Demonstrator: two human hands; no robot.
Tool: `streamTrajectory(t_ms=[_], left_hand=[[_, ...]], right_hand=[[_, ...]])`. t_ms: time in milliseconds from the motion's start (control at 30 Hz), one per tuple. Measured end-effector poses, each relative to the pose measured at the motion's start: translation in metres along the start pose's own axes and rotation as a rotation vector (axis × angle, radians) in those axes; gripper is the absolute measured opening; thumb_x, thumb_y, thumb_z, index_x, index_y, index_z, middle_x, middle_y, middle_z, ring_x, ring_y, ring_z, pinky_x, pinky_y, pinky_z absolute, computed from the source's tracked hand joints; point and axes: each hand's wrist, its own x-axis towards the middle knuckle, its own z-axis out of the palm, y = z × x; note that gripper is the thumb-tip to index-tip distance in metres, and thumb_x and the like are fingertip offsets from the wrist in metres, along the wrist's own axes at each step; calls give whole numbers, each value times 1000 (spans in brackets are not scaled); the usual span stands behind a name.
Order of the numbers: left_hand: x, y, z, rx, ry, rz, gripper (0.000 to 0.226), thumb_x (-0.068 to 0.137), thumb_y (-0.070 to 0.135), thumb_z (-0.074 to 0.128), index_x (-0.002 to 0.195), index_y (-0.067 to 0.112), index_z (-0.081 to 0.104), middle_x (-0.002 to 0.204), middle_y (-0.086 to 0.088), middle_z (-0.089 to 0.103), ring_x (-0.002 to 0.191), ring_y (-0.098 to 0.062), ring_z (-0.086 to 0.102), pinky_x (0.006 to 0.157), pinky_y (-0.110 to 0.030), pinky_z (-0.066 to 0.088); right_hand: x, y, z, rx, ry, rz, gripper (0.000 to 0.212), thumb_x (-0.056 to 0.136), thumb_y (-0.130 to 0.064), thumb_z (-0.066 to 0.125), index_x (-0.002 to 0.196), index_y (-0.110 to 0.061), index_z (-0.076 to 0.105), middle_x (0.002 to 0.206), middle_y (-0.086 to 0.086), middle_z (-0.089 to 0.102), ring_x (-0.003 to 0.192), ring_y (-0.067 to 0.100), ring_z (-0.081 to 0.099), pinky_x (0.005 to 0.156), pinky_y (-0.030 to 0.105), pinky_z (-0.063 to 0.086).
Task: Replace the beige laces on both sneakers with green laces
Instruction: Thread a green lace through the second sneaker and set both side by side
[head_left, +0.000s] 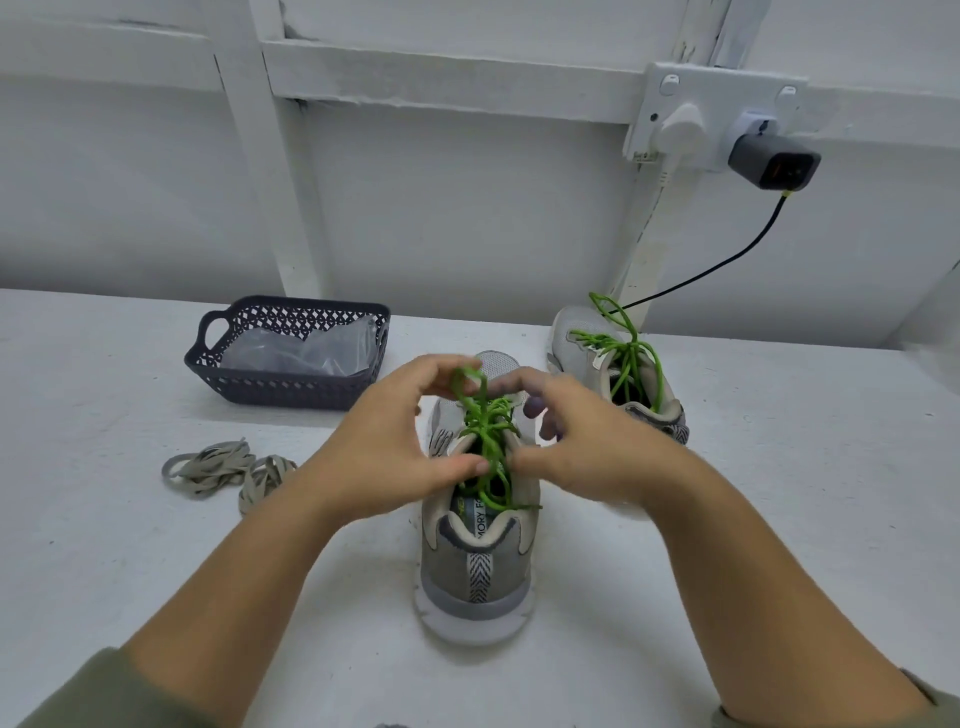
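A grey sneaker (475, 566) stands heel toward me in the middle of the white table, threaded with a green lace (488, 431). My left hand (395, 441) pinches a loop of that lace above the tongue, thumb pressed near the lace lower down. My right hand (566, 441) is curled at the lace from the right side; its fingertips are blurred. A second grey sneaker (587, 353) with a green lace (631, 353) sits behind to the right, ends loose. Beige laces (223, 470) lie in a heap on the table to the left.
A dark lattice basket (291, 384) holding a clear plastic bag stands at the back left. A wall socket with a white plug and a grey charger (774, 161) is on the wall; its black cable drops behind the far sneaker.
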Motion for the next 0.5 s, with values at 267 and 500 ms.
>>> streamTrajectory(t_ms=[267, 500], left_hand=[[-26, 16, -4, 189, -39, 198, 24, 85, 39, 58, 87, 25, 77, 87, 17, 72, 82, 4, 65, 73, -11, 47], [-2, 28, 8, 435, 125, -343, 57, 54, 52, 87, 65, 23, 39, 62, 9, 49, 57, -5, 40, 49, -27, 27]], right_hand=[[2, 7, 8, 63, 63, -130, 17, 95, -32, 55, 93, -28, 72, 73, -1, 56, 62, 6, 53, 57, 24, 43], [9, 8, 17, 118, 201, 125, 42, 74, -32, 80, 97, -23, 46, 79, -6, 53, 66, 10, 50, 54, 27, 42]])
